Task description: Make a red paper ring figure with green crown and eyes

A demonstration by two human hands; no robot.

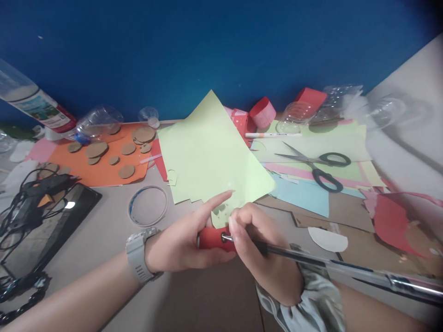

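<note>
A small red roll (212, 238) with a light green paper piece (221, 216) at its top is held between the thumb and fingers of my left hand (187, 237). In my right hand (259, 235) is a dark pen (328, 263), gripped near its tip. The pen's metal tip touches a dark round spot on the red roll. Just beyond both hands lies a large light green sheet (211, 152), its lower edge cut in steps.
Scissors (316, 166) lie open on coloured papers at the right. Brown cardboard discs (97, 149) rest on orange paper (72, 161) at the left. A tape ring (148, 206), a phone (58, 230), a glue gun (41, 193) and a bottle (41, 106) are also on the left.
</note>
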